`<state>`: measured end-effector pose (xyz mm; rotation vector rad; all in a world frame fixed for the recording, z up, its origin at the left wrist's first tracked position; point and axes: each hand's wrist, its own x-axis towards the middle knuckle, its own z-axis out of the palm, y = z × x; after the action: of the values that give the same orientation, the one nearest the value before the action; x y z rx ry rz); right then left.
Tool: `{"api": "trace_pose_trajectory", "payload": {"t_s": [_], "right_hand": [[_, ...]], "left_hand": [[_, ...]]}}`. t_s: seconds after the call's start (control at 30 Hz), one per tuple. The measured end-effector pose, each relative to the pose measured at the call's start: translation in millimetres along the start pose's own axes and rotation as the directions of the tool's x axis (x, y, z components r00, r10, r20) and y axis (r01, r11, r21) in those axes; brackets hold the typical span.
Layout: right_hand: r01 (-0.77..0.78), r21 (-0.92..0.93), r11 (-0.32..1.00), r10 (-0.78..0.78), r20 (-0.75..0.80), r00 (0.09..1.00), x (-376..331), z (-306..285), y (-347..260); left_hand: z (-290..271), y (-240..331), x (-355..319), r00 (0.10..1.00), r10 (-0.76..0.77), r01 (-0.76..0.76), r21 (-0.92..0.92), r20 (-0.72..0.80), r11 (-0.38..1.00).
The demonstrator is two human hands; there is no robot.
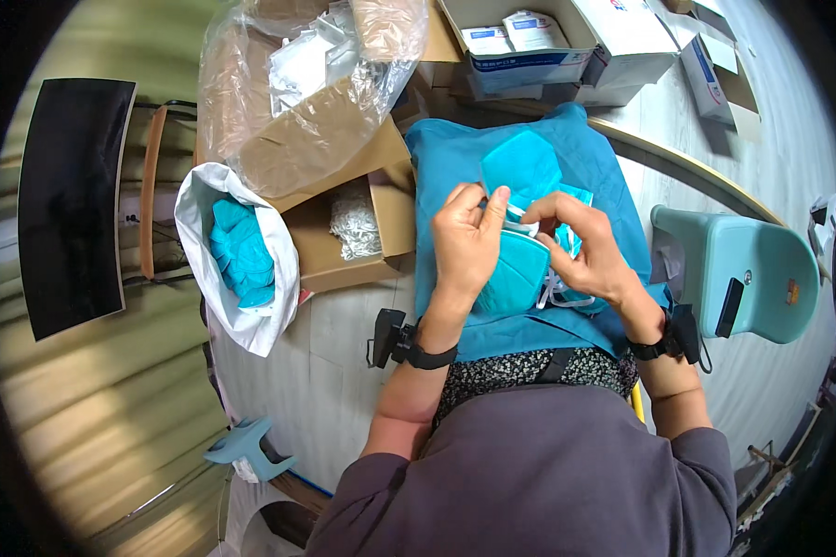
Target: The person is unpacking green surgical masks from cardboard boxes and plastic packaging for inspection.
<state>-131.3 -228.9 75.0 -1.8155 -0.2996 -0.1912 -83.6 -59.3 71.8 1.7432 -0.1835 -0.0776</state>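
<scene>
Over the blue cloth on my lap (434, 186), my left hand (467, 243) pinches a teal face mask (511, 278) between thumb and fingers. My right hand (587, 243) has its thumb and index finger closed close to the mask's upper edge, on what looks like a thin white strap (522, 226). Another teal mask (520, 167) lies just beyond my fingertips. More teal masks and loose white straps (559, 291) show partly under my right hand. Exactly how the strap meets the mask is hidden by my fingers.
Left of my lap stands a white bag (283, 243) of teal pieces, beside a cardboard box (395, 209) with white straps. Behind it is a plastic-lined carton (297, 144). An open box of white packets (529, 70) stands ahead, and a light-teal plastic stool (762, 269) at the right.
</scene>
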Motion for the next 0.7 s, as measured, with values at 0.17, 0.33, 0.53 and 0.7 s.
{"api": "trace_pose_trajectory", "payload": {"t_s": [0.17,0.33,0.53,0.7], "right_hand": [[-0.222,0.138,0.965,0.243,-0.165,0.956,5.7,12.3,-2.6],[-0.201,0.043,0.979,0.206,-0.195,0.959,6.8,14.5,4.1],[0.037,-0.224,0.974,-0.07,-0.143,0.987,11.7,9.3,6.9],[0.009,-0.36,0.933,-0.131,-0.316,0.94,22.6,16.8,26.4]], "left_hand": [[0.5,-6.6,-4.3,0.999,-0.021,0.018,-0.079,-0.037,0.997],[3.0,5.0,-12.7,0.991,-0.131,0.132,-0.145,0.02,0.981],[-0.1,-2.8,-19.9,0.998,-0.064,0.065,-0.072,0.025,0.995],[1.0,0.9,-30.5,0.999,0.002,-0.001,0.007,-0.046,1.0]]}}
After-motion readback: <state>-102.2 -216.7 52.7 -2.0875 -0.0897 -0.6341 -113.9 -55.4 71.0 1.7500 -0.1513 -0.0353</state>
